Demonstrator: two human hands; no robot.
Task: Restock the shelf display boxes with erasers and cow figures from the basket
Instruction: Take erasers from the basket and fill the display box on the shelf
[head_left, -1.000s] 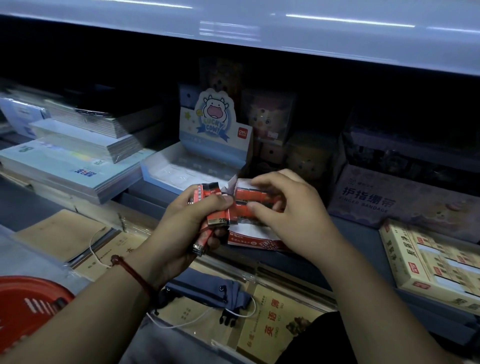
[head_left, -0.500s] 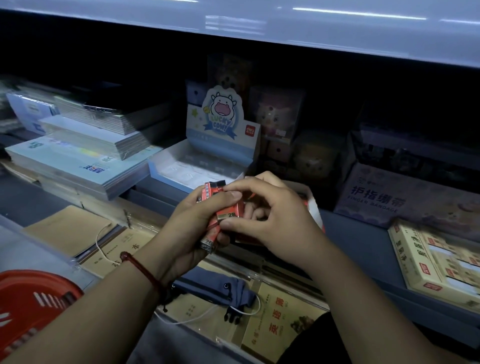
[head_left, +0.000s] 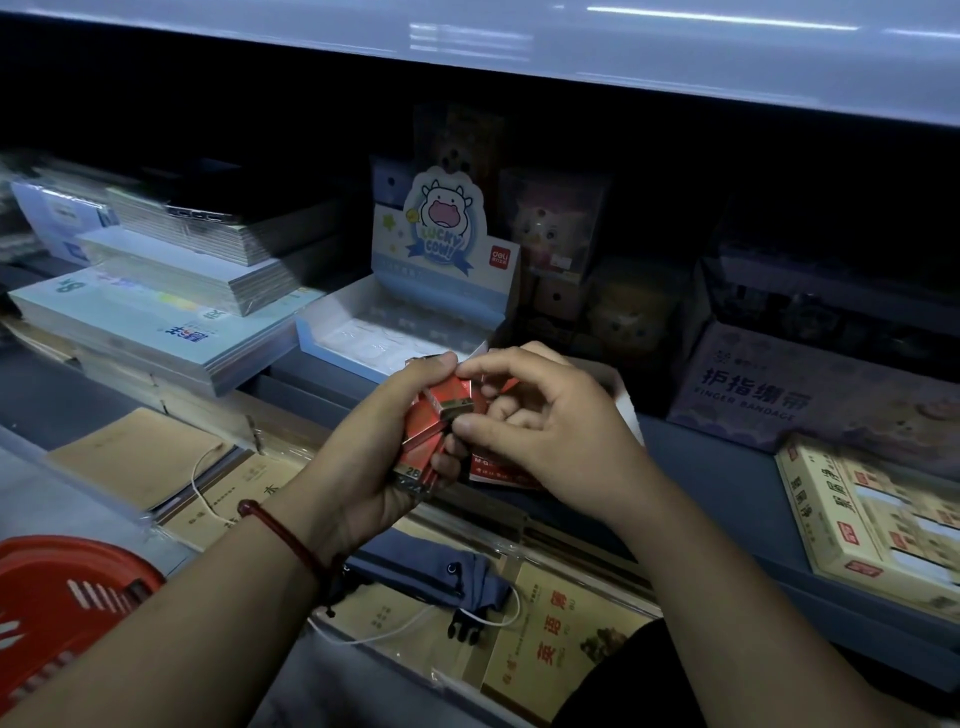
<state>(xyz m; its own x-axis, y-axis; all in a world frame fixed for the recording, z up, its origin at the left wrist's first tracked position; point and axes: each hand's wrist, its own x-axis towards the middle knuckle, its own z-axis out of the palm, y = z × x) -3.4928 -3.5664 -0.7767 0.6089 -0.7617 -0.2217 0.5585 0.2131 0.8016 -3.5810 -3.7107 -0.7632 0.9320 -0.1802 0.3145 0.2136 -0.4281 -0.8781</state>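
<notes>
My left hand (head_left: 384, 457) grips a bundle of several red-wrapped erasers (head_left: 428, 434). Thumb and forefinger of my right hand (head_left: 545, 426) pinch the topmost eraser (head_left: 454, 399) of that bundle. Under my right hand lies the red and white eraser display box (head_left: 501, 470), mostly hidden by the hand. Behind it on the shelf stands the pale blue Lucky Cow display box (head_left: 415, 327), its tray lined with small white items. The red basket (head_left: 62, 597) shows at the lower left corner.
Stacks of notebooks (head_left: 171, 312) fill the shelf to the left. A purple finger bandage box (head_left: 779, 395) and a yellow box (head_left: 872, 519) stand on the right. Plush toy boxes (head_left: 561, 223) sit at the back. Below lie exercise books and a blue pouch (head_left: 431, 571).
My right hand has left the eraser box and come to the bundle in my left hand, pinching its top eraser. The view has shifted slightly right.
</notes>
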